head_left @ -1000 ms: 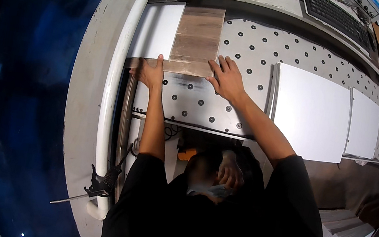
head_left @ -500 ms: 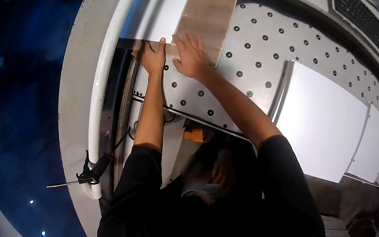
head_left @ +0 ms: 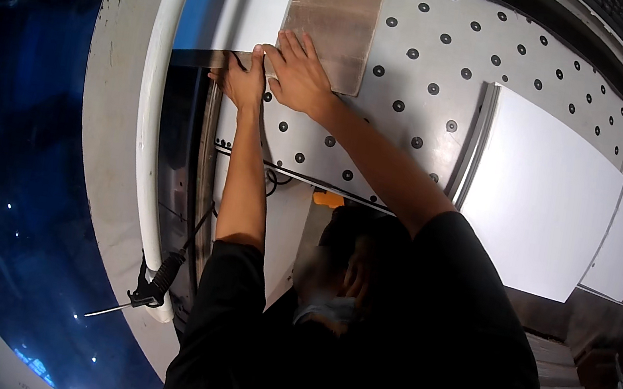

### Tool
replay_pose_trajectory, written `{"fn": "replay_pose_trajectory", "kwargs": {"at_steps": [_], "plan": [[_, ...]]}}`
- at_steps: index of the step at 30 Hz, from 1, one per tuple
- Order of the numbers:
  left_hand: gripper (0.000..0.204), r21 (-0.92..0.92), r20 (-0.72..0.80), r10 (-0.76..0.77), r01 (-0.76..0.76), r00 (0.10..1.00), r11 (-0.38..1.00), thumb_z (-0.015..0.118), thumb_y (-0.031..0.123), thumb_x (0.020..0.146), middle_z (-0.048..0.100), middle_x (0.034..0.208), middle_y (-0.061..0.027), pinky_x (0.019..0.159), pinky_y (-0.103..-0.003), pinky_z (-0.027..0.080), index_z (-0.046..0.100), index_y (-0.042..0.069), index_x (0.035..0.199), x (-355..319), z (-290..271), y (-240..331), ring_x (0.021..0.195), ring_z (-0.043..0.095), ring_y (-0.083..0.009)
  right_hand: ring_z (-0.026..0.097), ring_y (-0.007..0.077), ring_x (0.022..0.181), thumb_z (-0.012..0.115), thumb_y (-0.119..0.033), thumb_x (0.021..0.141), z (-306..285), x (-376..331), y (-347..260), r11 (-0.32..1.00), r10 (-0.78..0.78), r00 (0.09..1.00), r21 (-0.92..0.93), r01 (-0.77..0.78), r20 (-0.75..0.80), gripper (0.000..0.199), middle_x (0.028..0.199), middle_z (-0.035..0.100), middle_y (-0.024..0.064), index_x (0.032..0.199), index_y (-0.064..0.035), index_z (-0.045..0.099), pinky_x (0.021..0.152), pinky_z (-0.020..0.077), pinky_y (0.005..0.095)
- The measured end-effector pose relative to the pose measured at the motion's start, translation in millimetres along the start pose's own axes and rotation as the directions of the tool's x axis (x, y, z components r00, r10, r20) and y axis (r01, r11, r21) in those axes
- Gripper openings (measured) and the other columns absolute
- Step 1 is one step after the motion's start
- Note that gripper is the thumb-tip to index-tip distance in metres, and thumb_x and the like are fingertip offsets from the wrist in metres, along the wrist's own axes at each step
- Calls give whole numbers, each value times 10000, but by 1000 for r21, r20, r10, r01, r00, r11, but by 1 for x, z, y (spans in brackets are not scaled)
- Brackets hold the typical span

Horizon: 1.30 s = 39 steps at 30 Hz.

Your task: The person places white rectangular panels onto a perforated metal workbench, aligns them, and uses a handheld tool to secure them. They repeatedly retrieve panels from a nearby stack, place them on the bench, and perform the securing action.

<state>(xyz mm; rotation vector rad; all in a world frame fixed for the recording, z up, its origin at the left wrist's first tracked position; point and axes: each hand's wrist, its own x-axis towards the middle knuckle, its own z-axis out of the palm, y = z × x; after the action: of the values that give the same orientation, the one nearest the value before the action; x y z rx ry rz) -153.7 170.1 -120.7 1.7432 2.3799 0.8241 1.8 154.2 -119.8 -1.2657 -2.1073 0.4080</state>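
Note:
A white panel point(head_left: 264, 2) with a bluish left part lies at the upper left, beside or over a brown wood-look board point(head_left: 333, 21); which one is on top is hard to tell. At the near edge, my left hand point(head_left: 241, 86) touches the panel, its thumb pointing up and its fingers spread to the left, partly hidden in shadow. My right hand point(head_left: 299, 78) rests flat, fingers stretched over the brown board and the thumb side close to my left thumb. Neither hand is closed round anything that shows.
Under the boards is a pale table point(head_left: 424, 90) dotted with dark round studs. White panels point(head_left: 545, 197) are stacked at the right. A white rail point(head_left: 154, 90) runs down the left, with an air blow gun point(head_left: 157, 284) hanging near its lower end. An orange object point(head_left: 329, 198) sits below the table edge.
The whole view has shifted a little. My right hand has slid slightly left, closer to my left thumb. The boards keep about the same place on the studded table.

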Motion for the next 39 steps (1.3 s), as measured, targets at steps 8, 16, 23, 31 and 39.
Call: {"fn": "replay_pose_trajectory", "kwargs": {"at_steps": [8, 16, 23, 31, 39], "plan": [[997, 117, -79, -29, 38, 996, 992, 529, 734, 886, 444, 1495, -297, 1241, -508, 10, 367, -15, 1525, 1, 7, -5, 1460, 285, -485, 342, 371, 1458, 663, -294, 863, -6, 3, -3, 1000, -25, 1000, -19, 25, -2, 627, 1491, 437, 284, 1428, -94, 478, 1233, 145, 529], [1024, 23, -39, -23, 24, 999, 999, 542, 746, 868, 331, 1556, -316, 1238, -553, 38, 341, -2, 1538, 2, 3, -8, 1476, 123, -562, 392, 410, 1416, 674, -257, 842, 1, 2, -3, 996, -67, 993, 50, 72, -96, 578, 1443, 475, 307, 1367, -68, 522, 1216, 189, 551], [1048, -25, -25, -83, 82, 996, 996, 584, 754, 832, 264, 1549, -390, 1201, -628, 78, 339, 27, 1547, 1, 5, -8, 1448, 70, -632, 357, 382, 1450, 684, -301, 848, 1, 4, -8, 1000, -24, 1000, -15, 24, -7, 611, 1493, 439, 285, 1384, -70, 505, 1222, 185, 526], [1029, 21, -100, -73, 75, 992, 997, 619, 701, 833, 385, 1484, -386, 1194, -630, 120, 353, -10, 1529, -5, -2, 0, 1423, 273, -568, 602, 243, 1179, 698, -137, 923, -58, -24, -59, 636, 297, 955, 745, -201, 4, 377, 1269, 629, 132, 1276, -53, 596, 1028, 477, 369], [1012, -43, -89, -112, 109, 990, 993, 622, 735, 815, 362, 1504, -380, 1188, -647, 111, 426, 17, 1501, 0, 11, -26, 1440, 168, -613, 427, 134, 645, 478, -337, 1020, -209, -116, -130, -545, 248, 969, 828, 129, 13, 266, 689, 427, -15, 858, -127, 488, 586, 394, 287]]}}
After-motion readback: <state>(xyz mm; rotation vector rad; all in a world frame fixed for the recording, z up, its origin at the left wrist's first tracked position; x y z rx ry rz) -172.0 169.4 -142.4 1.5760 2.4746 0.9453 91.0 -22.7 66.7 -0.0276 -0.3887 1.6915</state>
